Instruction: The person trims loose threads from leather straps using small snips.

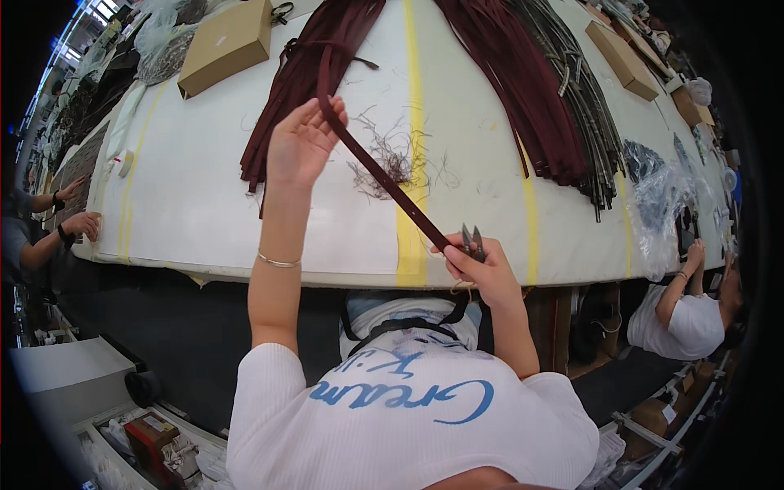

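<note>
A dark maroon strap (382, 176) runs slantwise over the table between my two hands. My left hand (304, 140) is raised palm up, its fingers curled at the strap's upper part. Lower right, near the table's front edge, my right hand (483, 265) pinches the strap's near end. That same hand also grips small thread snips (472, 238), whose two dark blades point away from me and stand apart. Just beyond the strap lies a loose tangle of dark thread clippings (394, 163). A bundle of maroon straps (286, 106) rests behind my left hand.
Another maroon strap bundle (523, 90) lies at right, with dark grey straps (584, 114) beside it. Cardboard boxes (227, 51) sit at the far left and far right. Clear plastic bags (665, 204) are at right. Co-workers' hands (80, 222) show at both sides.
</note>
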Demonstrator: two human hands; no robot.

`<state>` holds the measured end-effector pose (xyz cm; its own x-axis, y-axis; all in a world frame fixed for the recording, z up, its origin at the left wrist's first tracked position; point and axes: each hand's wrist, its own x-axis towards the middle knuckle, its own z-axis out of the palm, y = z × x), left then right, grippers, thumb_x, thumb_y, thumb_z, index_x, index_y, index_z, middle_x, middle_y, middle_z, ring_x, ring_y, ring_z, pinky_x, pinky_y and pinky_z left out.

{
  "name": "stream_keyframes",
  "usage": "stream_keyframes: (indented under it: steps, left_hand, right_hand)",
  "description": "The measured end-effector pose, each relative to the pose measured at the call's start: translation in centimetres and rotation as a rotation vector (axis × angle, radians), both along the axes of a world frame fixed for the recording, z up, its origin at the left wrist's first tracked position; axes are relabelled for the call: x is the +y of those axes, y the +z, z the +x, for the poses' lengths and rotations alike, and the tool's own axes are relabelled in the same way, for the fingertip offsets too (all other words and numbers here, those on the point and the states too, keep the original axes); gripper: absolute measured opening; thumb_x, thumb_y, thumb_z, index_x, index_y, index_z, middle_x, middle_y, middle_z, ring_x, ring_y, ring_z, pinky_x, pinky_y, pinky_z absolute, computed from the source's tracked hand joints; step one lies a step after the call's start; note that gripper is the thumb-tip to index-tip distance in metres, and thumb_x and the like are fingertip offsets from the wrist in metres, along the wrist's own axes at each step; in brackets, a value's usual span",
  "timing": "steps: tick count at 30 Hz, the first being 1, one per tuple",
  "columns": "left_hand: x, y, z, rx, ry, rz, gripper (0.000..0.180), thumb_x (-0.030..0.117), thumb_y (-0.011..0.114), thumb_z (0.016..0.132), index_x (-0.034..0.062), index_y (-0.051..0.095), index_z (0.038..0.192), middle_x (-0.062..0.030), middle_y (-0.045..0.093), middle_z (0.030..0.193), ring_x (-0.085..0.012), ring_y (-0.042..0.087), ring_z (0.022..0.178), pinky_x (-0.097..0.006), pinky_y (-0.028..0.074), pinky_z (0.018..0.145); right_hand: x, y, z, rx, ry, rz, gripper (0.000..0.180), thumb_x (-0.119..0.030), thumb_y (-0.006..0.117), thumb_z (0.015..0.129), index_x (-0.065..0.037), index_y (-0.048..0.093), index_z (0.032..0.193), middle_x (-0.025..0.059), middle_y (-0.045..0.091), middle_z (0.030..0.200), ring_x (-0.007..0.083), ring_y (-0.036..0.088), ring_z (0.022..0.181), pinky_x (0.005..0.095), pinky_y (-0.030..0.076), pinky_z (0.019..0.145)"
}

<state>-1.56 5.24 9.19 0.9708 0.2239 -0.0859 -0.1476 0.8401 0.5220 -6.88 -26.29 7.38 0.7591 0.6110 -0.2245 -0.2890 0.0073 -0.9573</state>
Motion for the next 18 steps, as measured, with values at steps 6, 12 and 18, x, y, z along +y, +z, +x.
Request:
stream_keyframes:
  steps: [6,12,18]
  left_hand:
    - [10.9,6.3,-0.2,-0.276,0.102,0.158,0.026,-0.003,0.052,0.091,-0.0157,0.046,0.112,-0.0225,0.057,0.105,-0.0275,0.059,0.096,-0.035,0.051,0.09]
    - [21.7,12.2,-5.2,-0.336,0.218,0.301,0.032,-0.007,0.048,0.092,-0.0192,0.042,0.121,-0.0243,0.055,0.113,-0.0276,0.058,0.102,-0.035,0.05,0.095]
    - [31.1,11.6,-10.3,-0.232,0.448,0.388,0.023,-0.005,0.042,0.096,-0.017,0.043,0.115,-0.0303,0.051,0.121,-0.0351,0.054,0.113,-0.04,0.048,0.101]
  right_hand:
    - [-8.1,-1.5,1.7,0.029,-0.272,0.091,0.018,-0.006,0.065,0.086,0.006,0.066,0.099,-0.0017,0.051,0.059,0.0038,0.041,0.05,0.0196,0.024,0.045]
    - [-12.4,-2.0,3.6,0.088,-0.459,0.18,0.012,-0.006,0.066,0.084,0.004,0.065,0.091,-0.0026,0.048,0.055,0.0034,0.035,0.043,0.0203,0.023,0.042]
    - [-14.2,-3.7,6.2,0.136,-0.549,0.161,0.011,-0.008,0.066,0.085,0.002,0.066,0.089,-0.0045,0.045,0.052,0.002,0.027,0.038,0.0209,0.019,0.039]
